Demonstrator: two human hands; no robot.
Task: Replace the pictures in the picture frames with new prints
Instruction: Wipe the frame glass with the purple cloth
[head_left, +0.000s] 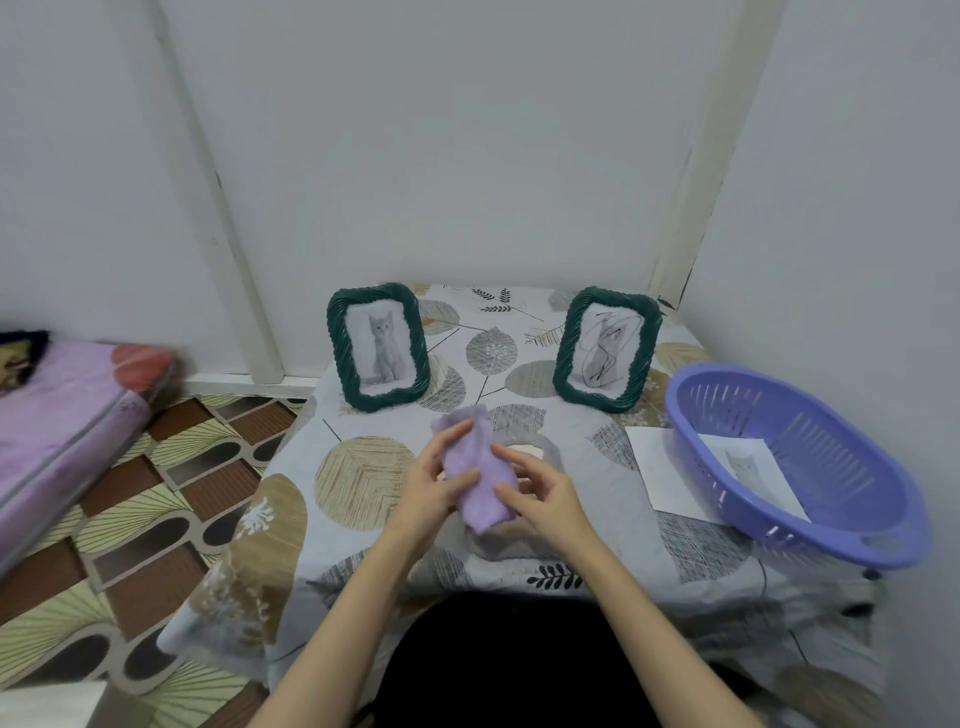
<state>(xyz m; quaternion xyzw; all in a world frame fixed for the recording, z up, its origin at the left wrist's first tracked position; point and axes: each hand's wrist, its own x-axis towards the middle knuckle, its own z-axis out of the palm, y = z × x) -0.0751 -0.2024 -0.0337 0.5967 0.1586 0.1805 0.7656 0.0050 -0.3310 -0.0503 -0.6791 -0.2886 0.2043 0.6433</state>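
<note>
Two green rope-edged picture frames stand upright at the back of the table. The left frame (378, 347) shows a clean grey kitten print. The right frame (605, 349) shows a kitten print with black scribbles over it. In front of them, my left hand (435, 486) and my right hand (540, 491) hold a fuzzy lilac cloth (480, 475) between them above the table, fingers curled against it from both sides. A kitten print (745, 465) lies in the purple basket (789, 519). A white sheet (657, 470) sticks out from under the basket.
A leaf-patterned cloth covers the table (363, 467). Walls close in behind and to the right. A purple mattress (67, 421) lies on the patterned floor at the left.
</note>
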